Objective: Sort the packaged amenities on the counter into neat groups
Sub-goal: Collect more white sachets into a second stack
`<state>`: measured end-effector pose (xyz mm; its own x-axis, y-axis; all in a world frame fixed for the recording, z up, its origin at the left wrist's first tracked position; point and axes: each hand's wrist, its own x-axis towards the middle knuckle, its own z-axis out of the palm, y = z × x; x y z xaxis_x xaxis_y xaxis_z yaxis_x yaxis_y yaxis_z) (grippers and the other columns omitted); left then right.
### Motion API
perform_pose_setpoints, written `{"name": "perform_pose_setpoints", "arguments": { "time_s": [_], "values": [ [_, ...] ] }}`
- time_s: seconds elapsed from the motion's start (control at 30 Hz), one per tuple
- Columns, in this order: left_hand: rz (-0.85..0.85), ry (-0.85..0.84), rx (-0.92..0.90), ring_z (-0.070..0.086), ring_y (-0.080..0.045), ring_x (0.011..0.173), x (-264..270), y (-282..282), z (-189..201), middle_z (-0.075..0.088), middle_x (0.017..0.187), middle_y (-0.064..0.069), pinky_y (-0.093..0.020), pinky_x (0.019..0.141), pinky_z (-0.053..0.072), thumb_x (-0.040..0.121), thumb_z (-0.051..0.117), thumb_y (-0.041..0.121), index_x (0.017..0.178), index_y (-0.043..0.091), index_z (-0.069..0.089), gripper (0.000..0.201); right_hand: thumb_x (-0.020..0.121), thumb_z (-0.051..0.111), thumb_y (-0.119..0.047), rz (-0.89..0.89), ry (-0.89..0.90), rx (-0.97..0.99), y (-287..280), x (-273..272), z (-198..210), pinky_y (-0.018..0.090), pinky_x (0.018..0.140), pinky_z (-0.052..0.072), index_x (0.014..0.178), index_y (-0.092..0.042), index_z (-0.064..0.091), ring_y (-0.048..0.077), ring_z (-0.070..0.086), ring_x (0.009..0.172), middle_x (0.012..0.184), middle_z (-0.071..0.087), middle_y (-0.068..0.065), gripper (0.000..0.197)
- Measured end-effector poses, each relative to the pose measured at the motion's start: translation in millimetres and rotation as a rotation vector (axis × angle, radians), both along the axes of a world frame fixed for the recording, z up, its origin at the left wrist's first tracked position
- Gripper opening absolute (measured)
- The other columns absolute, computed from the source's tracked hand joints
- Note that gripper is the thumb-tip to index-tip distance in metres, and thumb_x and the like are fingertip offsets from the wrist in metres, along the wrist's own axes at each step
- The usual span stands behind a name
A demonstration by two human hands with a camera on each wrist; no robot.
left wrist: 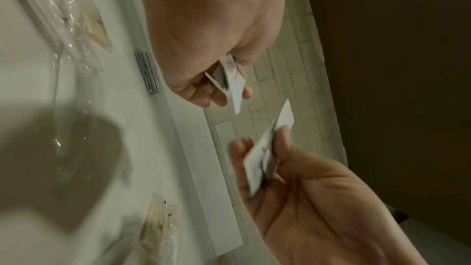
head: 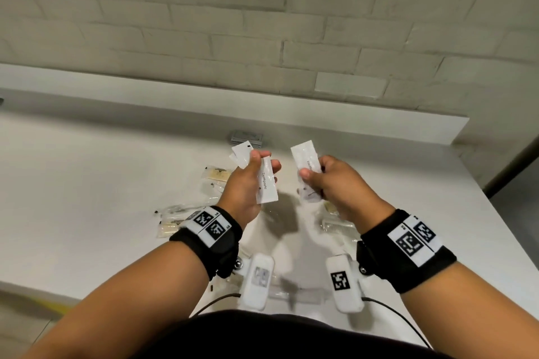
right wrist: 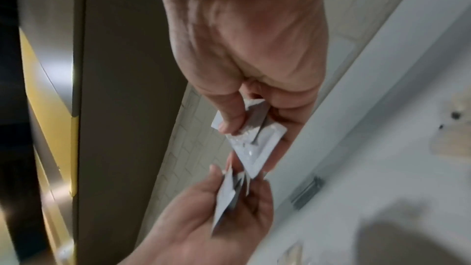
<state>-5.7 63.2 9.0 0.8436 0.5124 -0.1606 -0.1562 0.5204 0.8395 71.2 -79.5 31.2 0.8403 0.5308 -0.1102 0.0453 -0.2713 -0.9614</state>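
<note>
Toothpaste packets (head: 267, 183) sit fanned in the left hand (head: 245, 186), thumb on top and fingers curled beneath, held above the white counter (head: 87, 172); one reads "Toothpaste" along its length. More white packets (head: 306, 160) are pinched in the right hand (head: 335, 183), thumb pressing them against curled fingers, just beside the left hand and apart from it. From the right wrist view the nearer packet (right wrist: 252, 148) looks crinkled along its sealed edge. On the counter to the left lie clear sachets (head: 215, 176) with pale contents, and further clear wrappers (head: 178, 213) rest near the left wrist. A clear-wrapped comb (head: 338, 226) lies under the right hand. A small grey stack (head: 247, 137) stands near the back edge, below the white brick wall (head: 262, 23). Both wrists carry black bands (head: 210, 233) with printed square markers.
</note>
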Motion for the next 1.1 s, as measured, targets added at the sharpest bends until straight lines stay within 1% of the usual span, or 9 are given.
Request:
{"name": "perform_pose_setpoints", "arguments": {
  "time_s": [0.13, 0.2, 0.3, 0.4, 0.5, 0.67, 0.77, 0.93, 1.1],
  "values": [
    [-0.045, -0.001, 0.015, 0.068, -0.021, 0.082, 3.5, -4.3, 4.5, 0.07, 0.089, -0.005, -0.037, 0.072, 0.058, 0.101, 0.038, 0.039, 0.098, 0.018, 0.061, 0.032, 0.093, 0.058, -0.009, 0.144, 0.273, 0.118, 29.3, -22.5, -7.9, 0.044, 0.079, 0.056, 0.106, -0.01, 0.058, 0.026, 0.067, 0.083, 0.094, 0.068, 0.01, 0.013],
    [-0.083, 0.024, 0.065, 0.068, -0.025, 0.086, 3.4, -4.2, 3.9, 0.073, 0.09, -0.005, -0.041, 0.08, 0.056, 0.1, 0.036, 0.045, 0.098, 0.017, 0.065, 0.04, 0.093, 0.058, -0.006, 0.141, 0.27, 0.132, 39.4, -27.0, -11.6, 0.043, 0.078, 0.058, 0.105, -0.016, 0.057, 0.024, 0.068, 0.085, 0.096, 0.069, 0.006, 0.015],
    [-0.203, 0.051, 0.002, 0.066, -0.031, 0.097, -1.0, 6.2, 2.4, 0.071, 0.105, -0.015, -0.045, 0.089, 0.052, 0.101, 0.029, 0.048, 0.119, 0.01, 0.06, 0.053, 0.086, 0.066, -0.002, 0.04, 0.231, 0.143, 42.4, -22.7, -16.5, 0.037, 0.069, 0.058, 0.098, -0.016, 0.054, 0.023, 0.068, 0.081, 0.096, 0.069, 0.008, 0.022],
    [-0.285, 0.061, -0.002, 0.064, -0.034, 0.102, -8.7, 23.8, 0.5, 0.064, 0.12, -0.021, -0.043, 0.081, 0.054, 0.103, 0.03, 0.032, 0.127, 0.006, 0.056, 0.045, 0.081, 0.07, 0.002, -0.046, 0.184, 0.143, 36.2, -13.1, -19.7, 0.036, 0.073, 0.056, 0.106, -0.011, 0.054, 0.026, 0.068, 0.083, 0.1, 0.069, 0.012, 0.033],
    [-0.28, 0.056, 0.084, 0.071, -0.028, 0.092, -15.1, 37.2, -3.7, 0.07, 0.11, -0.014, -0.033, 0.065, 0.06, 0.102, 0.04, 0.021, 0.122, 0.008, 0.057, 0.03, 0.081, 0.069, 0.004, -0.083, 0.142, 0.148, 26.9, -0.8, -16.4, 0.035, 0.071, 0.054, 0.107, -0.005, 0.06, 0.023, 0.065, 0.077, 0.089, 0.068, 0.009, 0.03],
    [-0.179, 0.082, 0.197, 0.072, -0.018, 0.08, -13.3, 41.5, -7.3, 0.07, 0.092, -0.006, -0.027, 0.067, 0.06, 0.092, 0.061, 0.014, 0.098, 0.012, 0.064, 0.007, 0.083, 0.066, 0.001, 0.009, 0.235, 0.227, 25.3, 4.2, -3.6, 0.025, 0.054, 0.047, 0.097, -0.005, 0.067, 0.018, 0.06, 0.063, 0.077, 0.066, 0.007, 0.015],
    [-0.211, 0.095, 0.228, 0.064, -0.012, 0.066, -7.0, 31.5, -4.1, 0.064, 0.077, -0.001, -0.021, 0.052, 0.049, 0.098, 0.052, 0.015, 0.094, 0.017, 0.058, 0.008, 0.085, 0.066, -0.004, 0.06, 0.165, 0.208, 36.6, -6.6, -5.1, 0.023, 0.053, 0.048, 0.101, -0.007, 0.068, 0.017, 0.063, 0.065, 0.082, 0.069, 0.008, 0.016],
    [-0.322, 0.139, -0.141, 0.037, -0.007, 0.04, -1.5, 31.5, 8.1, 0.041, 0.054, 0.003, -0.015, 0.037, 0.027, 0.102, 0.034, 0.014, 0.098, 0.014, 0.053, 0.019, 0.092, 0.058, -0.005, 0.05, 0.141, 0.296, 38.7, -7.0, -2.6, 0.022, 0.054, 0.045, 0.098, -0.017, 0.064, 0.011, 0.057, 0.064, 0.077, 0.067, -0.003, 0.015],
    [-0.532, 0.242, -0.051, 0.038, -0.006, 0.038, -6.0, 24.8, 12.2, 0.047, 0.051, 0.002, -0.014, 0.035, 0.022, 0.097, 0.028, 0.008, 0.085, 0.015, 0.051, 0.027, 0.086, 0.067, -0.011, 0.089, 0.08, 0.177, 39.7, -9.3, 1.0, 0.019, 0.051, 0.043, 0.099, -0.009, 0.066, 0.009, 0.059, 0.059, 0.075, 0.068, 0.002, 0.013]
  ]
}}
